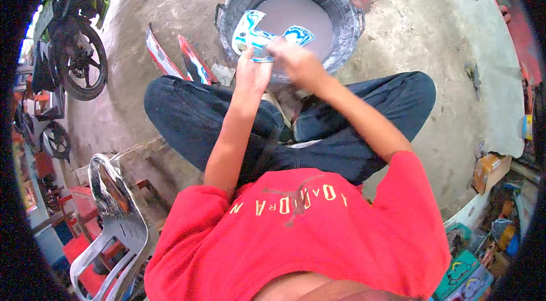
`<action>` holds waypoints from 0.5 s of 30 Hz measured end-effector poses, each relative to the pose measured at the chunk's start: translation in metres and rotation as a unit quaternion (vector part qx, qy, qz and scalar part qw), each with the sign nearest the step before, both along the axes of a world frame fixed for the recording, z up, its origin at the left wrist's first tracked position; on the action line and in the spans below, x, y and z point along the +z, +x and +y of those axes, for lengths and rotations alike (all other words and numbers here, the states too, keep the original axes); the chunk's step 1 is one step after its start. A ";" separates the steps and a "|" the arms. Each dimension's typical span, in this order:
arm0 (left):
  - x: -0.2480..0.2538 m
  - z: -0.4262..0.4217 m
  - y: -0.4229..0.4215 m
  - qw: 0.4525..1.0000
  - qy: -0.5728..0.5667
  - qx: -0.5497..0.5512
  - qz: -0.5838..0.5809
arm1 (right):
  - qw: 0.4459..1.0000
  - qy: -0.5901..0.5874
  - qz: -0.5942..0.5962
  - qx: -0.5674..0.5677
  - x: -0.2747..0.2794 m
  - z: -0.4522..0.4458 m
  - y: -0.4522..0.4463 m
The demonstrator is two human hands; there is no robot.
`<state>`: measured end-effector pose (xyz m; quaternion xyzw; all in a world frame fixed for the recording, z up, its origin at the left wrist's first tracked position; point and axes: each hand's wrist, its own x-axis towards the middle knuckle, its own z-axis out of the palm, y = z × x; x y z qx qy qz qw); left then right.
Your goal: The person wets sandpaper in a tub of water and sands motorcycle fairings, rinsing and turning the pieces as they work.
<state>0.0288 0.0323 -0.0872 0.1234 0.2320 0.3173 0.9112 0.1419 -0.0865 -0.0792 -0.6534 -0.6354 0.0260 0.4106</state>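
Observation:
Over the near part of a round black tub [233,2] is a blue-and-white patterned panel [248,27] with a curved cut-out. My left hand [253,70] grips the panel's lower edge from below. My right hand [298,64] is at the panel's lower right part, blurred by motion, its fingers bent; whether it holds anything there is hidden. Greyish, cloudy liquid [301,13] lies in the tub beneath.
Two red-and-white panels [162,56] lean left of the tub, near my knee. Motorcycles [79,59] stand at the far left, a grey plastic chair [119,215] at lower left. A cardboard box [490,173] and assorted items lie at right.

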 end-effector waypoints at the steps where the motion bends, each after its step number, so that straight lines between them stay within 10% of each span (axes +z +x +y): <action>1: -0.011 0.004 0.001 1.000 0.011 0.018 -0.018 | 0.998 -0.020 0.008 -0.055 -0.012 0.006 0.012; 15: 0.028 -0.009 -0.004 0.996 -0.014 -0.010 0.089 | 0.999 0.025 -0.013 -0.023 -0.001 -0.005 -0.015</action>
